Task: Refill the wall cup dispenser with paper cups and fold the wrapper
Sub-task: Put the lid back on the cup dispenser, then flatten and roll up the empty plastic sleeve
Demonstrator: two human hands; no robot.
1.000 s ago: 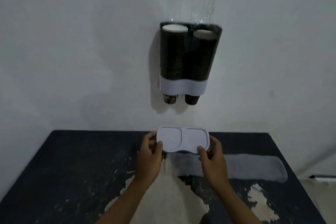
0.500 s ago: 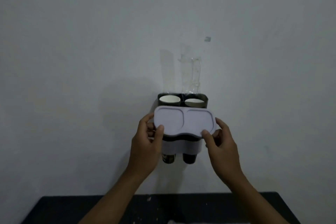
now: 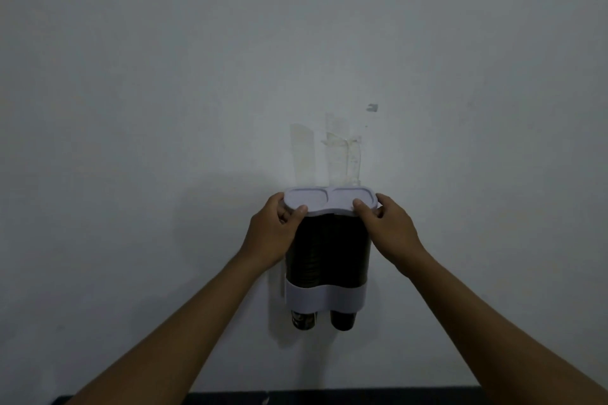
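Observation:
A dark two-tube cup dispenser [image 3: 329, 253] hangs on the white wall, with a white band [image 3: 324, 298] across its lower part. The bottoms of two dark paper cups [image 3: 304, 320] stick out below it. A white double-oval lid [image 3: 329, 200] lies flat on top of the dispenser and hides the cup stacks inside. My left hand [image 3: 273, 233] grips the lid's left end, thumb on top. My right hand [image 3: 388, 227] grips its right end the same way. The wrapper is out of view.
Strips of clear tape [image 3: 342, 158] cling to the wall [image 3: 164, 108] just above the dispenser. A small grey mark [image 3: 372, 107] sits higher right. The dark table edge [image 3: 329, 398] shows as a thin strip along the bottom.
Both hands lifted the lid from above the table up to the dispenser and set it on top, covering the two open cup stacks. The view tilted up, so the table nearly left the frame.

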